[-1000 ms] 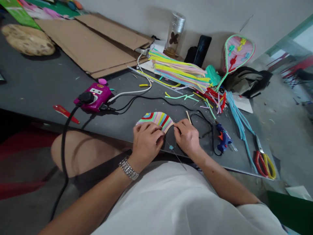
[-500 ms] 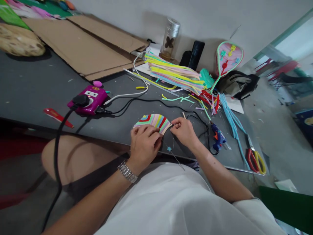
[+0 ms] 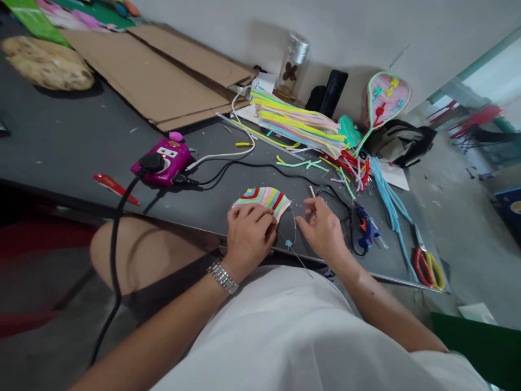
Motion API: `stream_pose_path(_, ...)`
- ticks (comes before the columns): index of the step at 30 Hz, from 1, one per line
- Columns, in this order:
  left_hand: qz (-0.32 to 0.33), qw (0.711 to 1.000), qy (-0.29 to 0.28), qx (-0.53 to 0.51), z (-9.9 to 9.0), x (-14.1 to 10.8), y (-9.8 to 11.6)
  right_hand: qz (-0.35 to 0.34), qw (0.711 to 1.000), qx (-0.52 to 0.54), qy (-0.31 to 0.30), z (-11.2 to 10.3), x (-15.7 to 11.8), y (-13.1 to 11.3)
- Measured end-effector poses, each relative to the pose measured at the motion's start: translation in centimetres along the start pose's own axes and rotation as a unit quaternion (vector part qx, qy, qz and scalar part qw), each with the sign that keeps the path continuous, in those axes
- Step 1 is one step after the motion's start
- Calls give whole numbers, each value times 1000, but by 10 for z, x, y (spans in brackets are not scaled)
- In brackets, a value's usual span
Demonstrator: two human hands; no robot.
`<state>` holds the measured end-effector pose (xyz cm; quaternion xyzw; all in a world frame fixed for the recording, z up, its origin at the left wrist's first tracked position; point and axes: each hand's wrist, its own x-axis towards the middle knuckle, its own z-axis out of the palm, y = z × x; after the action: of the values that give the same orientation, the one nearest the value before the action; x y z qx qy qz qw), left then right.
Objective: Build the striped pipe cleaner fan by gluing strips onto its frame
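A striped, multicoloured fan-shaped piece (image 3: 268, 197) lies at the table's front edge. My left hand (image 3: 251, 231) covers its lower part, the fingers bent and pressed on it. To the right, my right hand (image 3: 321, 225) is off the piece, fingers loosely curled and apart, with nothing visible between them. A pale strip end (image 3: 312, 190) shows just beyond its fingertips. Between my hands, a small blue shape (image 3: 288, 243) sits on a thin wire. A blue glue gun (image 3: 367, 229) rests right of my right hand.
Red-and-yellow scissors (image 3: 427, 266) lie at the right edge, near light blue strips (image 3: 388, 198). Behind are a strip bundle (image 3: 299, 122), a glass bottle (image 3: 292, 65) and cardboard (image 3: 150, 76). A purple socket block (image 3: 165, 160) and a red cutter (image 3: 116, 189) lie left.
My right hand has let go of the striped piece's right edge and its fingers have opened. My left hand stays on the piece. The whole view has shifted slightly.
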<state>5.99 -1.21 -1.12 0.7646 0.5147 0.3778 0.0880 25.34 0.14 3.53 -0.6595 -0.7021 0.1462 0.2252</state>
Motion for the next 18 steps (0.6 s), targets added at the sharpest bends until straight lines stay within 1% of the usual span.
stream_pose_path(1,0,1000,-3,-1,0,0,0,-41,999,-1,11,4,0,-1)
stream_pose_path(2,0,1000,-6,-2,0,0,0,-88,996,-1,8,8,1,-3)
stream_pose_path(4,2,1000,-7,0,0,0,-1,-184,983,0,-24,17,3,-6)
stream_pose_path(5,3,1000,-5,4,1,-1,-1,-222,974,-1,-40,21,4,-7)
stream_pose_path(7,8,1000,0,15,2,-2,-2,-268,962,-2,-56,28,7,-5)
stream_pose_path(12,22,999,21,42,3,-5,-4,-297,952,7,-76,30,12,5)
stream_pose_path(18,32,997,21,73,-8,-13,-1,-274,958,28,-79,30,15,5)
